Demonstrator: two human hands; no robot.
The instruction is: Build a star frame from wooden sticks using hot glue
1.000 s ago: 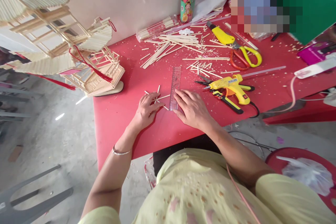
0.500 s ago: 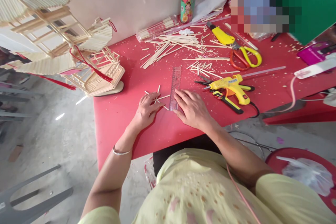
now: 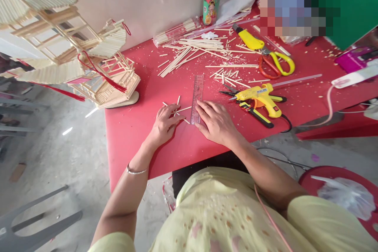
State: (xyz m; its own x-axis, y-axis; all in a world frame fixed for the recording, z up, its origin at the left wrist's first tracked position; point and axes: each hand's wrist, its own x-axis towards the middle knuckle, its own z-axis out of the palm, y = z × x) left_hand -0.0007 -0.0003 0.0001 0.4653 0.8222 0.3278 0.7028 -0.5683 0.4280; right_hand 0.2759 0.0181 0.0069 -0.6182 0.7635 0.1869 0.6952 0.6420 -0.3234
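Several thin wooden sticks crossed in a star shape (image 3: 184, 109) lie flat on the red tabletop. My left hand (image 3: 163, 126) rests over the star's near left side, thumb and fingers closed on it, hiding part of the sticks. Just to the right, a clear plastic ruler (image 3: 197, 90) lies roughly upright in the view, its left edge by the tips of two sticks. My right hand (image 3: 217, 123) holds the ruler down, with fingertips and thumb on its lower right part.
A stick-built pagoda model (image 3: 118, 80) with red tassels stands left. Loose sticks (image 3: 203, 45) lie behind the ruler. To the right are a yellow glue gun (image 3: 256, 96), pliers (image 3: 260, 118), scissors (image 3: 280, 63) and a yellow cutter (image 3: 248, 39). A pen cup (image 3: 211, 11) stands at the back.
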